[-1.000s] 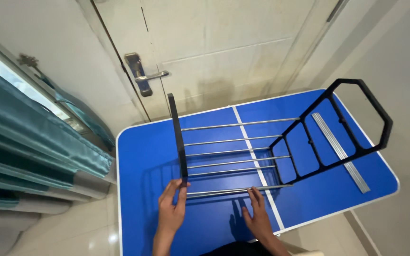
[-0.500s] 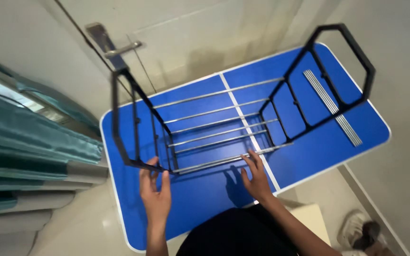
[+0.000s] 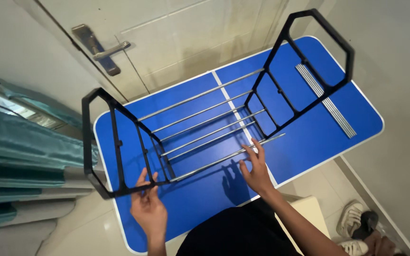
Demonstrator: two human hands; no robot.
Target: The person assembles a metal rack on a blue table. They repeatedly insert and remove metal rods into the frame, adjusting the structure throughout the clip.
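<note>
A rack with two black hexagonal end frames, left and right, joined by several silver rods, stands on a blue folding table. My left hand touches the bottom bar of the left end frame with its fingertips. My right hand rests its fingers on the nearest silver rod, near the middle of the table. Neither hand is closed around anything.
A bundle of spare silver rods lies on the table's right part. A white door with a metal handle is behind the table. Teal curtains hang at the left. Shoes lie on the floor at bottom right.
The left end frame has swung from edge-on to facing outward, and the whole rack now stands open. Both hands slid slightly; my left moved down to the frame's bottom bar.
</note>
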